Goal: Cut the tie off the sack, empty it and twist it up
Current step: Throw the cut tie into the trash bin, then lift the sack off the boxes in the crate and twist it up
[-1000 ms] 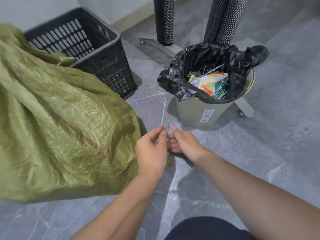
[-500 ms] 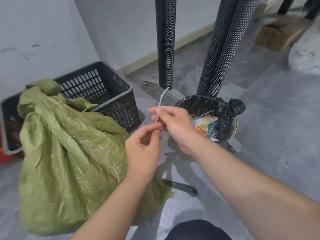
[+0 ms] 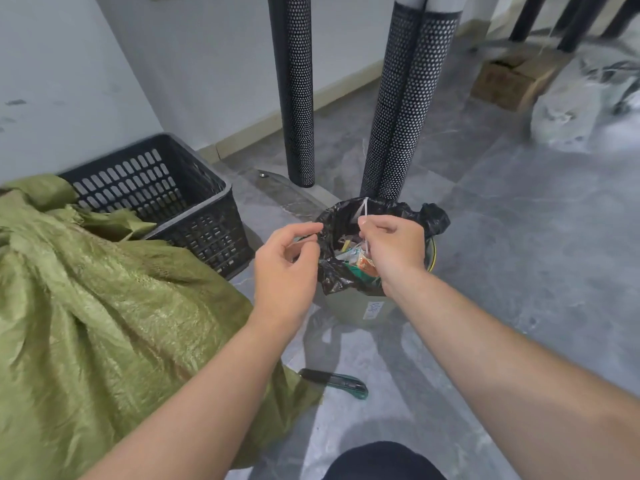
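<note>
A full green woven sack lies on the floor at the left, its gathered mouth leaning against a black crate. My right hand pinches a thin white tie over the mouth of a bin lined with a black bag. My left hand hovers just left of the bin, fingers loosely curled, with nothing clearly in it. A green utility knife rests on the floor beside the sack's lower corner.
A black slatted plastic crate stands behind the sack by the wall. Two perforated black posts rise behind the bin. A cardboard box and a pale bag sit at the far right on the grey floor.
The view has lifted and both hands have moved up over the bin. My hands have drawn apart; the tie is now only in my right hand.
</note>
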Demonstrator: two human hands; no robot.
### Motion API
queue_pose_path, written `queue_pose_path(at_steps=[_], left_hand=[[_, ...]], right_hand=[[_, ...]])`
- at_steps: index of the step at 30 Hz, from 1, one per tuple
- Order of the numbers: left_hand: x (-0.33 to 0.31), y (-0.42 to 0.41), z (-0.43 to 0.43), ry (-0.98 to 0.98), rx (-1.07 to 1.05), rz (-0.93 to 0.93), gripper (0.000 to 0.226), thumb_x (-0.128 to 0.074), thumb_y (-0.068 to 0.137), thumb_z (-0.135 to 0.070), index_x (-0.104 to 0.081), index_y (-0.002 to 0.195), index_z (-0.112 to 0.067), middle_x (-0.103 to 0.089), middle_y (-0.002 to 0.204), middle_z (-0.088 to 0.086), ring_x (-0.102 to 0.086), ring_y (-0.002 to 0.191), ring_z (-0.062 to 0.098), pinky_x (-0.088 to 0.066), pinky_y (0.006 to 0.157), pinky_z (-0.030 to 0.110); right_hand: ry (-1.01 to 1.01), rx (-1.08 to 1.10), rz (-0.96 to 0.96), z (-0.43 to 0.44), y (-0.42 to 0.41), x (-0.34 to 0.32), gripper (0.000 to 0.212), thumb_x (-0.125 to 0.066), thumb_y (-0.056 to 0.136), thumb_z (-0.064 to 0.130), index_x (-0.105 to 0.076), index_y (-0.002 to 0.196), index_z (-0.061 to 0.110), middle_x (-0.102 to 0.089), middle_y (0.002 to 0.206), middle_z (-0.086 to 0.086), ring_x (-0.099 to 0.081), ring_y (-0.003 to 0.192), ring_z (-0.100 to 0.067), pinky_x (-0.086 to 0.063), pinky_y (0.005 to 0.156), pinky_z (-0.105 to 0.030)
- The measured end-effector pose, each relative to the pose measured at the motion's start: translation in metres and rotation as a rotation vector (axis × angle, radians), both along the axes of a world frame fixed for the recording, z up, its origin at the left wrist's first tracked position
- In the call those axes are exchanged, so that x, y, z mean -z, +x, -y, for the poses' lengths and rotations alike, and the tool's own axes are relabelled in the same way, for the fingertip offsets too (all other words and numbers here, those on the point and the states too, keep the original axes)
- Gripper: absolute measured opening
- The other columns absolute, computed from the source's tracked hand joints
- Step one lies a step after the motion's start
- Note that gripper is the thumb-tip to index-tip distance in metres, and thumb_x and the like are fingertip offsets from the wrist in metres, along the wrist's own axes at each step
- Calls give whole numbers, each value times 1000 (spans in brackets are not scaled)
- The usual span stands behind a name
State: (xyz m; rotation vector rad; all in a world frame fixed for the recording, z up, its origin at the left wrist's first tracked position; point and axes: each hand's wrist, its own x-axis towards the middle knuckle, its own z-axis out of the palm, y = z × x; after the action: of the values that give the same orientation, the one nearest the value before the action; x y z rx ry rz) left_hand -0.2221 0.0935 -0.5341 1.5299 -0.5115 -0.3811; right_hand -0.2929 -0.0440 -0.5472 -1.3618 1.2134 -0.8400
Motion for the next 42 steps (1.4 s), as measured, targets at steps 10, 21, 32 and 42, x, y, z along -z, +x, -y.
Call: queue_pose_path(at_steps=[10,21,32,42], left_hand=[[7,1,0,48,-13,-39,34,-61,94,-4,-81,92,-32,-76,82,-10,-61,73,14,-59,78,44],[-28,58,-65,138,-119,9,29,-60,95,0,-79,100,-22,-74,73,-12,-63,73,9,-56,77,35],[-43,127,-251,561,-572,493,48,-78,80,-13,-62,125,-22,-56,116,6,-54,103,9,-49,98,31],[12,125,-330,808,-93,-199,21,-78,92,-32,-76,99,-13,-82,88,-1,-78,80,16,-64,77,41]], right_hand=[[3,106,-190,18,-12,21,29,-71,94,30,-75,80,5,-76,80,-16,-69,74,-32,-59,76,-43],[10,-223,-90,-46,39,2,9,-72,92,25,-80,92,23,-79,87,2,-75,87,-20,-59,90,-47],[370,-1277,-778,-172,107,-1,147,-98,58,49,8,160,46,-22,167,3,-47,135,-37,-60,86,-57],[221,-1194,-565,-208,125,32,138,-94,62,55,-6,163,27,-31,165,2,-36,148,-25,-35,119,-49]])
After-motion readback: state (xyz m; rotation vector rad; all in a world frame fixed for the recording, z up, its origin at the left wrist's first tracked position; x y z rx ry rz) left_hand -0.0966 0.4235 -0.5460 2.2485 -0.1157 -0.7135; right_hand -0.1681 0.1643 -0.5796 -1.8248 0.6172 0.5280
